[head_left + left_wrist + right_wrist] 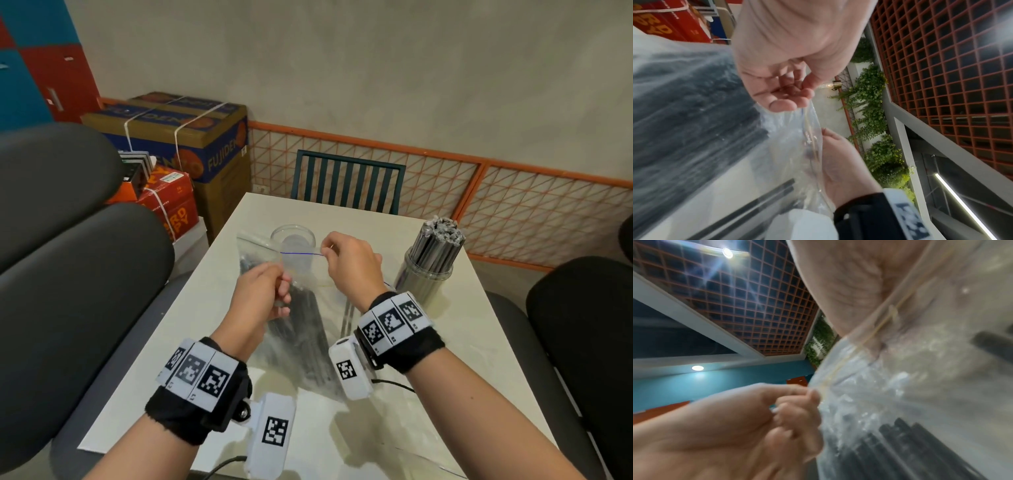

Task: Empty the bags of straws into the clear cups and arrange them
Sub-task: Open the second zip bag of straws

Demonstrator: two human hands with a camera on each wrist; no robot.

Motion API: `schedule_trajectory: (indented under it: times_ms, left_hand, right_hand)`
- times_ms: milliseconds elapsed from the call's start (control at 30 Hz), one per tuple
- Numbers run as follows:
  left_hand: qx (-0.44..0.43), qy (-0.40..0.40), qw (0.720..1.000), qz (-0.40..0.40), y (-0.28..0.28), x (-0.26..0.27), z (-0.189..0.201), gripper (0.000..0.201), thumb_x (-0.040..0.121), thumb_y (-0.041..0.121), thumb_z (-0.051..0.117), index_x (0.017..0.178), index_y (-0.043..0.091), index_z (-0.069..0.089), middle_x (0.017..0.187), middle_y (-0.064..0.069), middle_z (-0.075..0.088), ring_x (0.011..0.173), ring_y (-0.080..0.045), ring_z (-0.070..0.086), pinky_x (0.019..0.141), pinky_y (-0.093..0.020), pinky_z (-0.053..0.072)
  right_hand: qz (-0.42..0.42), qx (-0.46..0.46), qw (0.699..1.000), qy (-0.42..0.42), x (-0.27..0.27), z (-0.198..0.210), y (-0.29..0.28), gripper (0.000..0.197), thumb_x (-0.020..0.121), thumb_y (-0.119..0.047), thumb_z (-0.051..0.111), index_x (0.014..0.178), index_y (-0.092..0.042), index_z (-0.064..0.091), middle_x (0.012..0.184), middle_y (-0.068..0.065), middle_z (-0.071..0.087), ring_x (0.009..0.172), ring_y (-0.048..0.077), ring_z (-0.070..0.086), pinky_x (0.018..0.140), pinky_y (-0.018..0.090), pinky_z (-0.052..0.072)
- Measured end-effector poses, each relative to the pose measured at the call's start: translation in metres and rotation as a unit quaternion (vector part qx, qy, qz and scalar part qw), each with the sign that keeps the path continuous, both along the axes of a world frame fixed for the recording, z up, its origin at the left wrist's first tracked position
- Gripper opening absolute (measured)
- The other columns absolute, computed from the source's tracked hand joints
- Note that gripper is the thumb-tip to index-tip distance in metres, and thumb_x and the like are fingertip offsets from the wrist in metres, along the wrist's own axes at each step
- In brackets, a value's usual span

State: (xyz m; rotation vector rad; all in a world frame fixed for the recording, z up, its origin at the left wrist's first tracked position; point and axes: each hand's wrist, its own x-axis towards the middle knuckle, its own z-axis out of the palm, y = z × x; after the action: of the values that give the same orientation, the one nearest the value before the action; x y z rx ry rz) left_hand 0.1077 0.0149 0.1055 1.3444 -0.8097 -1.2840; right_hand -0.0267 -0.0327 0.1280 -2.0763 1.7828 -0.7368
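A clear zip bag (301, 329) of black straws hangs over the table between my hands. My left hand (267, 291) pinches the near side of its mouth, and my right hand (346, 260) pinches the far side at the blue zip line (301, 254). Both wrist views show the bag (694, 113) (910, 386) with dark straws inside and each hand's fingers (789, 95) (797, 404) curled on the plastic edge. An empty clear cup (293, 240) stands just behind the bag. A second clear cup (428, 270), on the right, is packed with upright grey straws.
The white table (462, 342) has dark padded chairs on both sides (68, 274) (582, 325) and a green slatted chair (346, 181) at its far end. Cardboard boxes (191, 144) are stacked at the back left. A cable (394, 383) runs under my right wrist.
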Motion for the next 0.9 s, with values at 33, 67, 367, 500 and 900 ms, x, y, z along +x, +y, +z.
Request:
schedule_trajectory:
  times_ms: [33, 67, 367, 500, 900]
  left_hand:
    - [-0.001, 0.003, 1.000, -0.003, 0.004, 0.001, -0.002, 0.023, 0.091, 0.013, 0.043, 0.071, 0.012, 0.055, 0.049, 0.002, 0.043, 0.044, -0.011, 0.042, 0.042, -0.021, 0.039]
    - [-0.003, 0.003, 1.000, -0.008, 0.007, 0.001, -0.003, 0.023, 0.091, 0.013, 0.043, 0.072, 0.011, 0.055, 0.050, 0.001, 0.043, 0.044, -0.011, 0.043, 0.043, -0.021, 0.039]
    - [-0.032, -0.128, 0.989, 0.066, -0.004, 0.015, -0.001, 0.034, 0.093, 0.028, 0.047, 0.065, 0.011, 0.052, 0.055, -0.005, 0.046, 0.047, -0.014, 0.044, 0.041, -0.020, 0.043]
    - [-0.045, -0.140, 0.988, 0.037, -0.005, 0.031, 0.000, 0.028, 0.094, 0.030, 0.049, 0.081, 0.007, 0.059, 0.058, -0.005, 0.043, 0.049, -0.014, 0.040, 0.045, -0.021, 0.042]
    - [-0.023, -0.097, 0.994, 0.048, 0.013, 0.040, -0.008, 0.025, 0.091, 0.008, 0.046, 0.068, 0.007, 0.056, 0.046, 0.002, 0.037, 0.046, -0.013, 0.038, 0.052, -0.027, 0.039]
  right_hand:
    - [-0.010, 0.010, 1.000, 0.000, -0.001, -0.001, -0.003, 0.016, 0.096, -0.018, 0.045, 0.095, -0.018, 0.061, 0.094, 0.001, 0.067, 0.094, 0.025, 0.057, 0.080, 0.037, 0.029]
    - [-0.005, 0.019, 1.000, 0.005, -0.001, -0.001, -0.004, 0.016, 0.096, -0.018, 0.044, 0.096, -0.018, 0.061, 0.096, 0.001, 0.067, 0.096, 0.026, 0.058, 0.081, 0.038, 0.029]
    - [0.112, -0.024, 0.993, -0.015, 0.028, 0.000, 0.015, 0.011, 0.093, -0.028, 0.053, 0.092, -0.023, 0.063, 0.079, -0.010, 0.057, 0.078, 0.013, 0.049, 0.097, 0.045, 0.035]
    - [0.128, -0.023, 0.991, -0.001, 0.029, 0.000, 0.018, 0.012, 0.094, -0.026, 0.051, 0.097, -0.022, 0.063, 0.083, -0.007, 0.057, 0.081, 0.015, 0.049, 0.092, 0.041, 0.034]
    - [0.039, -0.004, 0.999, -0.016, 0.022, -0.004, -0.003, 0.013, 0.097, -0.017, 0.043, 0.087, -0.023, 0.048, 0.085, -0.005, 0.055, 0.081, 0.019, 0.049, 0.081, 0.038, 0.031]
